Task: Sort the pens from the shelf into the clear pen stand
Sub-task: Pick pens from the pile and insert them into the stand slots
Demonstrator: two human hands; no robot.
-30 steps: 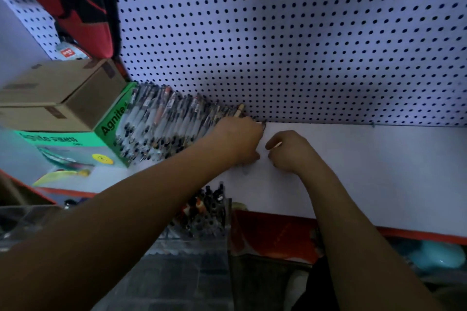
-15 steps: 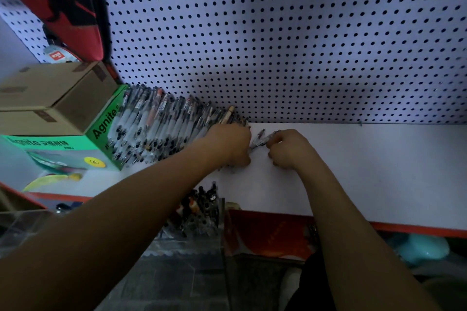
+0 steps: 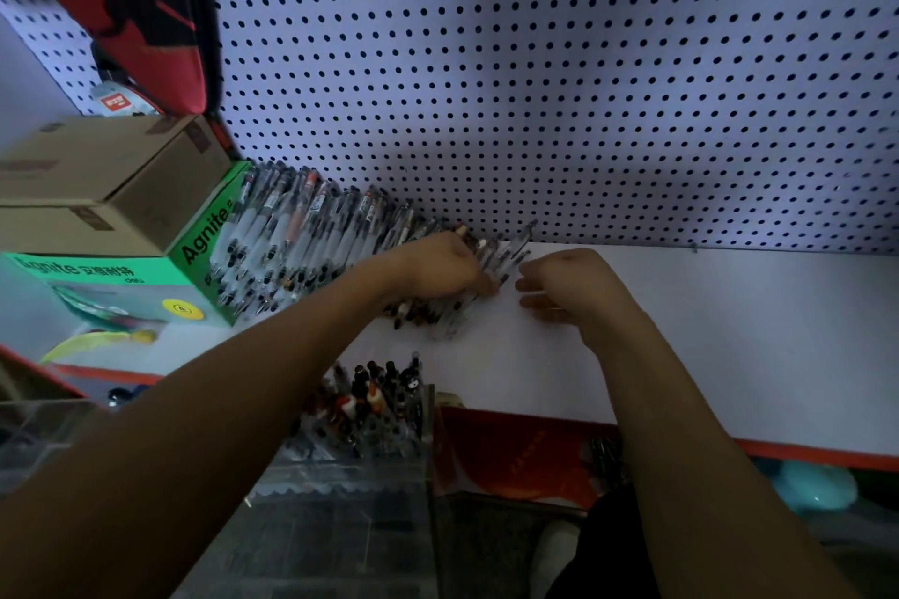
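Left hand (image 3: 440,268) curled round a bundle of clear-barrelled pens (image 3: 491,258) at the right end of the pile on the white shelf (image 3: 729,331), right hand (image 3: 564,285) just beside, fingers loosely bent, holding nothing, clear plastic pen stand (image 3: 379,413) below the shelf edge

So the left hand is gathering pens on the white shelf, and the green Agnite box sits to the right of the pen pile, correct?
Not quite. In the head view the green Agnite box sits to the left of the pile of clear-barrelled pens, under a brown cardboard box. The rest holds: the left hand is gathering pens on the white shelf.
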